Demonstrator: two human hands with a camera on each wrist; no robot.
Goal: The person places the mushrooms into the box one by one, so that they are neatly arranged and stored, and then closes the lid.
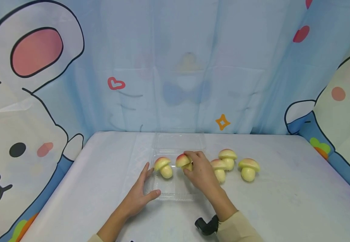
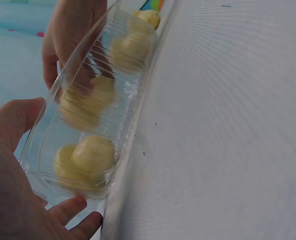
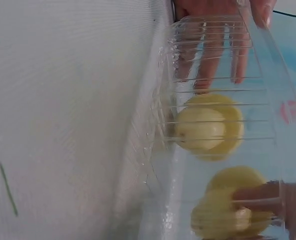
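Clear plastic in head view: container (image 1: 166,189) on white-covered counter (image 1: 283,201), lid (image 1: 179,141) laid back toward far edge, likely to leave top accessible from near side. Left hand (image 1: 137,197) at container's left end, fingers and thumb well spread, grip wide, wrapped round nothing; probably just bracing that end against sliding. Right hand (image 1: 201,171) over container, grip nearly closed, thumb and fingers pinching mushroom-shaped piece (image 1: 182,160) with red-tinged cap, cap to far left. Taken from right side, presumably for keeping cap free and angle under control. Second piece (image 1: 164,168) in container's left part, tilted, stem toward near right. Three loose pieces (image 1: 248,169) on counter to right, near right hand, probably for short reach; nearest one partly hidden by right hand. Black device (image 1: 206,226) at right wrist.

Left wrist view: tipped sideways. Left thumb against container rim, other visible fingers low by end wall. Second piece just inside that end, seen through ribbed wall; mushroom-shaped piece beyond, between right fingers. Exact finger contact blurred by plastic.

Right wrist view: same container, also through ribbed wall. Second piece stem foremost, left fingers behind; touching or apart, cannot tell. Mushroom-shaped piece closer, digit across it, consistent with pinch. Resting on container floor or lifted: cannot tell.
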